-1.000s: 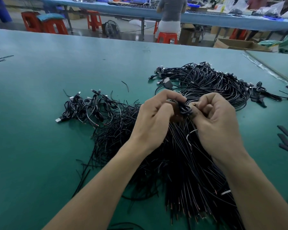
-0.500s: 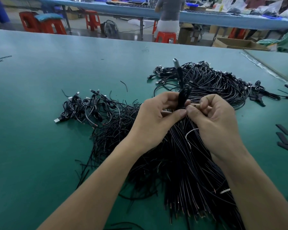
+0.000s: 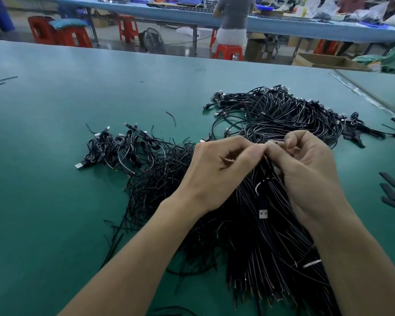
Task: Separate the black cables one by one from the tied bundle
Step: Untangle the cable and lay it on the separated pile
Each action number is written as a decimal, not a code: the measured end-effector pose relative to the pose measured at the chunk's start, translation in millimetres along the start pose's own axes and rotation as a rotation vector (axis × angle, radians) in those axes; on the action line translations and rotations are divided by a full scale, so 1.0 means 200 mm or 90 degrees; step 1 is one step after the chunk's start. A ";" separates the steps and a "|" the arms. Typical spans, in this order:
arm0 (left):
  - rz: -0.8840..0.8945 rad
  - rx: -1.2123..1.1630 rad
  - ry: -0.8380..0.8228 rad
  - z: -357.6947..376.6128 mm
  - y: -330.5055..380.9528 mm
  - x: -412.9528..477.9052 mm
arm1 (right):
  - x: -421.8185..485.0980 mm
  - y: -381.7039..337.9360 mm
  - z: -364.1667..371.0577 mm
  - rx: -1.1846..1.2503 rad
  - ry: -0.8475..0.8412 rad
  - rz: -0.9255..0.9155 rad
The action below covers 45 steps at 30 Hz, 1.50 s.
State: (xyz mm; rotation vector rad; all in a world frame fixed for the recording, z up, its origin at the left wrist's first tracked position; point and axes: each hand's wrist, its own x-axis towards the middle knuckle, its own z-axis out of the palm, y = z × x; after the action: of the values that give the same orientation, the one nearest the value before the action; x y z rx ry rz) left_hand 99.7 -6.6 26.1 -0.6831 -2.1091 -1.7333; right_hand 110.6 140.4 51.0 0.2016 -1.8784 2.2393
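Fingers (image 3: 255, 152) of left hand (image 3: 217, 172), right hand (image 3: 310, 174) pinch black cable (image 3: 250, 126) | tied bundle (image 3: 260, 247) beneath (partly hidden) | coiled cables (image 3: 123, 149) near

Even, seemingly overhead light, soft shadows; wide-angle bending at edges, background slightly blurred.

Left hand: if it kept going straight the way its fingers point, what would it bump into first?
Most likely the right hand. The left hand's fingertips point rightward and sit tip to tip with the right hand's, above the bundle, with black cable apparently pinched between them.
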 end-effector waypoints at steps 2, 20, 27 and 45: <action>-0.040 -0.043 0.000 0.01 0.00 0.00 | 0.00 -0.01 0.00 -0.038 0.004 -0.026; 0.165 0.181 0.117 -0.03 -0.03 0.01 | -0.02 -0.04 0.03 0.146 -0.062 0.189; 0.037 0.079 0.006 -0.03 0.03 -0.01 | 0.00 -0.01 0.01 0.033 -0.005 0.147; -0.209 0.271 0.312 -0.39 -0.05 0.11 | -0.02 0.01 0.00 -0.300 -0.024 0.112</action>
State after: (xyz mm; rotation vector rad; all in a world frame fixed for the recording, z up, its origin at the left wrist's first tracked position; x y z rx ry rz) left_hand 72.3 -81.8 45.6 0.2002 -2.1880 -1.3326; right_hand 113.4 139.5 48.9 0.0012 -2.4595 1.8234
